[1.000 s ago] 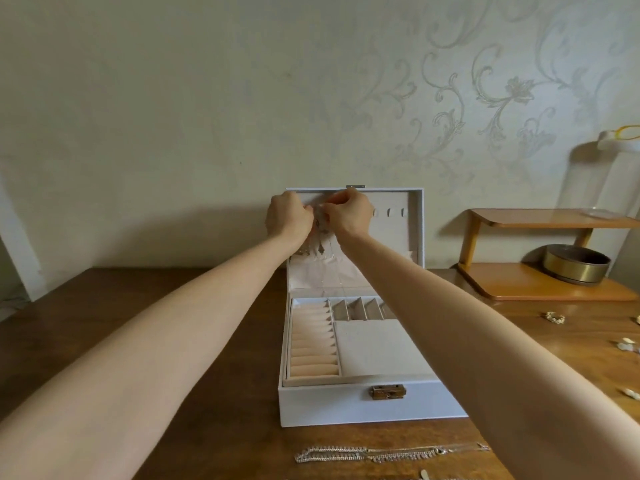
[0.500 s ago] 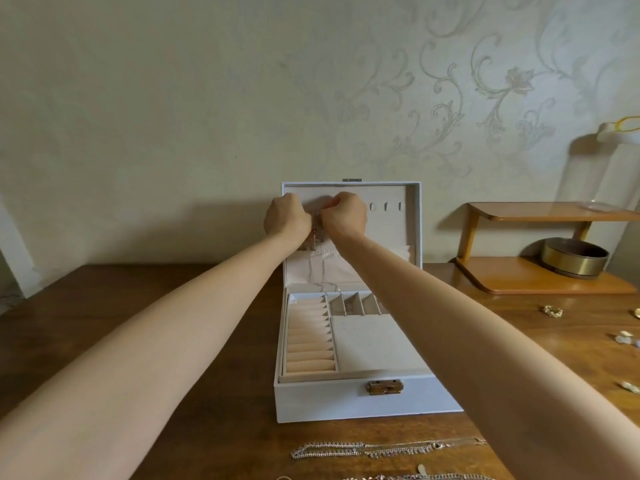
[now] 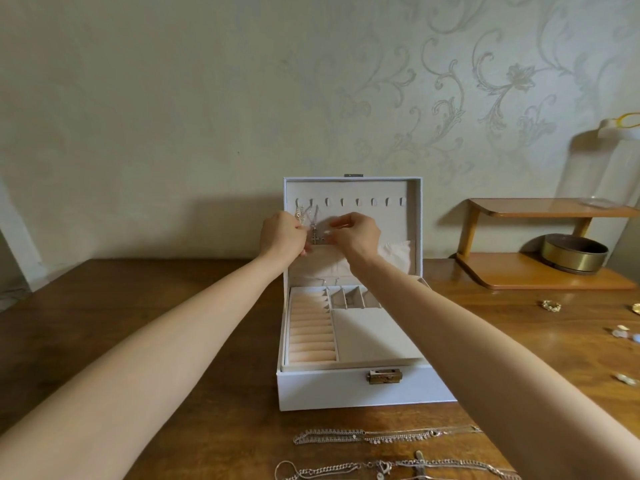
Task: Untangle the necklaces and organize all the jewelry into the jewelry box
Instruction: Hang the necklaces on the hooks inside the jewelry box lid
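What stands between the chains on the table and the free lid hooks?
Nothing visible blocks the way. The silver chains lie in front of the jewelry box; only its low open tray sits between, so lift over it. Lid hooks right of the cross necklace are bare. Left hand and right hand are both at that necklace.

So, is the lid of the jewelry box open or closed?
Open: the lid stands upright, showing its hooks and the tray compartments.
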Tool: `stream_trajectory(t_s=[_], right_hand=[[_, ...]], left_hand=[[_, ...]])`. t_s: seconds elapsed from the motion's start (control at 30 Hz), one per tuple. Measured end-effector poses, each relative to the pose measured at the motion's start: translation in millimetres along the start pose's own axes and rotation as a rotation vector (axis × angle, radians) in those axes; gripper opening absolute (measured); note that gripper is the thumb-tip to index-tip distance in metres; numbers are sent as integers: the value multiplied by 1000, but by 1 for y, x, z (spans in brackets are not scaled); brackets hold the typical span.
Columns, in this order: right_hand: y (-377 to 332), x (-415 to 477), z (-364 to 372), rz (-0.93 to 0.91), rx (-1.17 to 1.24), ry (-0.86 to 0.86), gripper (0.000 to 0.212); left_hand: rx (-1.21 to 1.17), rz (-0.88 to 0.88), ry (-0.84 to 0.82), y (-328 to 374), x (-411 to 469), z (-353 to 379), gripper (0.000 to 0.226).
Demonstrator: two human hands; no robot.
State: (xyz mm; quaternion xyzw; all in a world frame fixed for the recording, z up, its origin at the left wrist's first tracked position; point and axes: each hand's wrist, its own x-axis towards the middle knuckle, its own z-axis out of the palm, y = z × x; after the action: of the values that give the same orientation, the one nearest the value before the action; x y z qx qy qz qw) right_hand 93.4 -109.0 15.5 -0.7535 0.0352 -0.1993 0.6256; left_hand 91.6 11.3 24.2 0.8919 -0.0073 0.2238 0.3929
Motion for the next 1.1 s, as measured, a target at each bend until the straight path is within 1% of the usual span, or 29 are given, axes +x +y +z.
stream_trajectory(t_s=[0.17,0.37,0.47,0.53,0.63,0.7,0.73,0.77,0.8,0.87,0.97,1.03,1.1], right_hand=[[3,-3,-1,-4,35,-35,18],[7,-6,-1,33,70,-99,15],[12,-6,0,98,121,-221,13],[16,-8,0,117,99,-308,16],[18,-14,-4,131,107,-356,21],[16,-19,-9,143,169,-368,17],[15,-21,-11,145,192,-375,14],[15,-23,-13,139,201,-384,14],[14,-25,-16,122,179,-396,16],[12,-29,-23,76,40,-445,18],[8,-33,-42,42,-161,-605,24],[4,-35,-57,16,-258,-683,26],[-2,-38,-72,-33,-314,-702,19]], left_hand=[[39,-3,-8,-6,-9,1,40],[50,61,-52,-6,-20,-2,33],[110,114,-84,-3,-25,-4,30],[176,159,-122,0,-31,-6,29],[290,201,-165,4,-40,-10,23],[294,233,-83,4,-44,-10,13],[263,287,-17,2,-44,-9,12],[238,379,31,-1,-44,-8,19],[235,483,31,-4,-42,-7,29],[295,626,-66,-8,-38,-5,45],[386,628,-185,-18,-35,-1,53],[394,620,-190,-25,-36,2,57],[395,643,-173,-31,-36,4,57]])
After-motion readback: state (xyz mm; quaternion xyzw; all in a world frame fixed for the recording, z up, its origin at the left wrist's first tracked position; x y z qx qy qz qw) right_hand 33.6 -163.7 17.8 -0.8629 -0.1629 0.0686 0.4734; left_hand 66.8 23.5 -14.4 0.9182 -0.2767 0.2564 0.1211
